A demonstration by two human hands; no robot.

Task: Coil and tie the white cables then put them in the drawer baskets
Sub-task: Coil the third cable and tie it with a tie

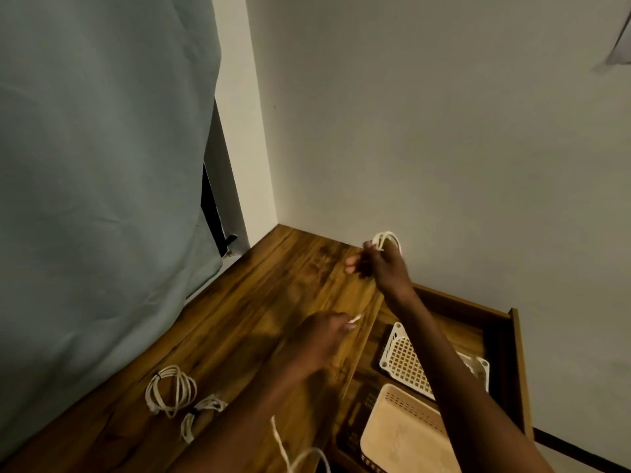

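My right hand (379,264) is raised over the far edge of the wooden table (259,302) and grips several loops of a white cable (386,240). My left hand (324,332) hovers lower, over the table's right edge, and pinches the white cable's end (355,318). A loose stretch of white cable (297,452) trails near the bottom edge. Two coiled white cables lie on the table at the lower left: a larger coil (170,390) and a smaller tied coil (201,418). To the right, the open drawer (512,336) holds a white basket (406,363) and a beige basket (403,435).
A grey-green curtain (102,165) hangs at the left, down to the table's edge. White walls (444,131) meet in a corner behind the table. A dark basket (355,421) sits in the drawer beside the beige one.
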